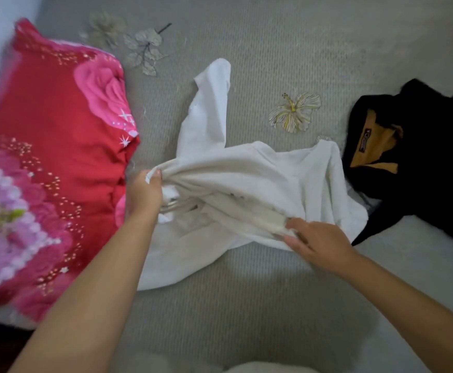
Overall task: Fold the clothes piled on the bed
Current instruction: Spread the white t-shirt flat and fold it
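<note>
A white garment [246,173] lies crumpled in the middle of the grey bed [246,305], one sleeve stretching up and away. My left hand [145,193] grips a bunched edge of it at its left side. My right hand [317,242] pinches a gathered fold at its lower right. The cloth is pulled taut between the two hands. A black garment [430,168] with a mustard-yellow lining and a label lies at the right, touching the white one.
A red and pink floral pillow [50,157] fills the left side, close to my left hand. The grey bedspread has embroidered flowers [294,111] behind the white garment. A pale wall shows at the top left corner.
</note>
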Available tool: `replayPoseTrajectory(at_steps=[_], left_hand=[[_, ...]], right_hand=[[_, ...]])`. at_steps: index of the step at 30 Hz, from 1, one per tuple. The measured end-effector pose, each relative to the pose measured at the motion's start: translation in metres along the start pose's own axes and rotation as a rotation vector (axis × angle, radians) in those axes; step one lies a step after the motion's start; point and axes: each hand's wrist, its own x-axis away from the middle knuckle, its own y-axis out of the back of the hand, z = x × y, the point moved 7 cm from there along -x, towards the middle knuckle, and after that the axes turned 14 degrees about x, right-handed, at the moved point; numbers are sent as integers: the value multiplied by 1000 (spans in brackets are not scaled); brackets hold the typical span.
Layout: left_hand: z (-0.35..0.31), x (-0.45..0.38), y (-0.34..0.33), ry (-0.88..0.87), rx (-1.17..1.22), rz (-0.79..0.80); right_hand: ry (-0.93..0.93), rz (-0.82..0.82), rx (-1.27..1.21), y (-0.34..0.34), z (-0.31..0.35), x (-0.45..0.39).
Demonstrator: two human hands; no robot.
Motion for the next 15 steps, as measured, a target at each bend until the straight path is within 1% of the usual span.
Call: replayPoseTrajectory(at_steps=[1, 3, 4, 5, 6, 7, 8, 9, 10, 11, 12, 13, 15], left_hand=[[9, 12, 1, 3, -68, 49], [37, 36, -6, 38, -283, 250], [51, 48, -9, 74, -423, 366], [60, 58, -8, 100, -572, 449], [60, 64, -6, 78, -690, 481], [50, 69, -7, -7, -724, 475], [34, 75, -11, -147, -673, 458], [11, 85, -19, -306, -553, 447], [-10, 96, -28, -420, -436, 467], [-29, 107, -40, -468, -371, 516], [-39, 115, -53, -461, -359, 579], [-45, 122, -67, -435, -400, 627], [-46, 127, -86, -437, -497, 610]], right_hand=[[39, 104, 9, -11, 7, 7], [138, 343, -37, -32, 21, 26], [170, 421, -99, -38, 23, 34], [163, 424, -178, -36, 21, 39], [116, 308, -245, -24, 9, 35], [24, 98, -275, -7, -11, 29], [-87, -149, -247, 12, -37, 25], [-215, -331, -192, 28, -60, 20], [-325, -400, -147, 39, -77, 10], [-406, -382, -134, 44, -89, -3], [-462, -300, -159, 45, -98, -20], [-496, -210, -192, 41, -105, -35], [-514, -77, -229, 32, -112, -59]])
